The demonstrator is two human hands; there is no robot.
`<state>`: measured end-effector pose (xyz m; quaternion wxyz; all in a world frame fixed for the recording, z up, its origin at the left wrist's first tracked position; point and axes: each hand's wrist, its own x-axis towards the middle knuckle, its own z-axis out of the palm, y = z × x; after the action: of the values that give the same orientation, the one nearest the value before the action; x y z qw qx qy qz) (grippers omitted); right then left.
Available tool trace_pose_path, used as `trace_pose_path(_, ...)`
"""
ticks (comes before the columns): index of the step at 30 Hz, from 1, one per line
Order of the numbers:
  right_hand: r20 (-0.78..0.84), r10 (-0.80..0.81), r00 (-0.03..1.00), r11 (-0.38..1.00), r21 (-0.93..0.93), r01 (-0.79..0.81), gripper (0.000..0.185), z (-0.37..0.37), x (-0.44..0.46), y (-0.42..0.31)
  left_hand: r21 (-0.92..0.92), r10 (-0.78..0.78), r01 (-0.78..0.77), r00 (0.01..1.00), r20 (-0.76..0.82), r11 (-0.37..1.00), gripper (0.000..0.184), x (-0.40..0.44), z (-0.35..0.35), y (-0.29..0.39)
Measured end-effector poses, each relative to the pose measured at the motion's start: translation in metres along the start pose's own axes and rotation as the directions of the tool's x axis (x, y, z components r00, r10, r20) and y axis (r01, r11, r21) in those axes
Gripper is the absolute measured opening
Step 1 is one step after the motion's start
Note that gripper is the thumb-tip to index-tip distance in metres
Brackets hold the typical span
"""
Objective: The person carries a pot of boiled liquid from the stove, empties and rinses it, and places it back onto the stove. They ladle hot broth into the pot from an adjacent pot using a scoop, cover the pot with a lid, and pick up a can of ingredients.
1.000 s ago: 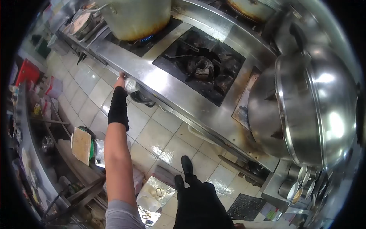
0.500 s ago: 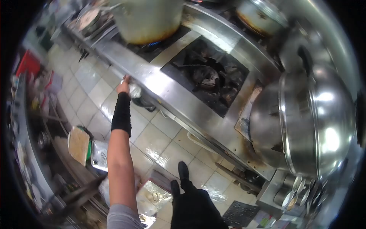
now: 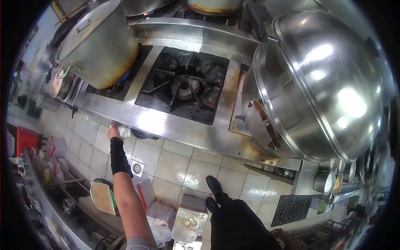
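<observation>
My left hand (image 3: pixel 113 131) reaches out to the front edge of the steel stove (image 3: pixel 191 136). Its fingers look closed at the underside of that edge, and whatever they grip is hidden. A crumpled white cloth or bag (image 3: pixel 123 132) hangs right beside the hand, with a dark rounded object (image 3: pixel 143 135) behind it. Above and to the left, a large pot (image 3: pixel 102 54) stands over a lit blue flame (image 3: pixel 124 77). The middle burner (image 3: pixel 185 87) shows no flame. A blurred, skin-toned shape by my right thigh may be my right hand (image 3: pixel 285 239); its fingers cannot be made out.
A large domed steel vessel (image 3: pixel 321 83) leans over the stove's right side. Ladles and small steel containers (image 3: pixel 324 183) stand below it. Near my feet are a shiny tin (image 3: pixel 188 218) and plastic bags (image 3: pixel 160 214). Left is a low shelf with a cutting board (image 3: pixel 102 196).
The view has turned and shifted, so the stove now lies more level and the big pot shows more fully. My left hand stays at the stove's front edge beside the white cloth or bag.
</observation>
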<state>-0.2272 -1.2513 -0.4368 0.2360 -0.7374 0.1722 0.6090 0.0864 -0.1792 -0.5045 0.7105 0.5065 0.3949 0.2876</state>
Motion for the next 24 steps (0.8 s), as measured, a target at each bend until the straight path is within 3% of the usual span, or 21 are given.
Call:
trace_pose_path(2, -0.011, 0.175, 0.984, 0.909, 0.385, -0.157, 0.031, 0.000, -0.008, 0.008, -0.009, 0.004, -0.003, 1.000, 0.010, 1.000, 0.042, -0.001, 0.001, -0.002)
trace_pose_path(4, 0.034, 0.135, 0.990, 0.921, 0.364, -0.138, 0.027, -0.003, -0.006, 0.019, -0.010, 0.005, -0.005, 1.000, 0.001, 1.000, 0.043, -0.001, 0.002, -0.001)
trace_pose_path(7, 0.024, 0.145, 0.989, 0.851, 0.507, -0.137, 0.022, -0.019, -0.034, -0.026, -0.008, -0.033, 0.032, 0.998, -0.054, 0.999, 0.044, -0.012, 0.009, 0.007)
trace_pose_path(10, -0.111, 0.359, 0.927, 0.839, 0.474, -0.268, 0.024, -0.016, -0.053, -0.086, -0.051, 0.017, -0.018, 1.000, -0.026, 0.999, 0.044, -0.025, 0.019, 0.015)
trace_pose_path(13, -0.097, 0.292, 0.951, 0.852, 0.478, -0.213, 0.026, -0.017, -0.063, -0.098, -0.075, -0.058, 0.054, 0.997, -0.051, 0.996, 0.041, -0.004, 0.005, 0.004)
trace_pose_path(16, -0.090, 0.324, 0.942, 0.870, 0.420, -0.259, 0.029, -0.013, -0.042, -0.083, -0.080, -0.104, 0.097, 0.992, -0.076, 0.992, 0.036, -0.019, 0.014, 0.017)
trace_pose_path(22, -0.033, 0.225, 0.974, 0.890, 0.414, -0.191, 0.026, -0.022, -0.051, -0.084, -0.074, -0.083, 0.081, 0.996, -0.023, 0.994, 0.035, -0.005, 0.003, 0.006)
trace_pose_path(24, -0.059, 0.279, 0.959, 0.890, 0.392, -0.235, 0.026, -0.021, -0.044, -0.077, -0.120, -0.023, 0.018, 0.999, -0.042, 0.993, 0.037, -0.012, 0.010, 0.006)
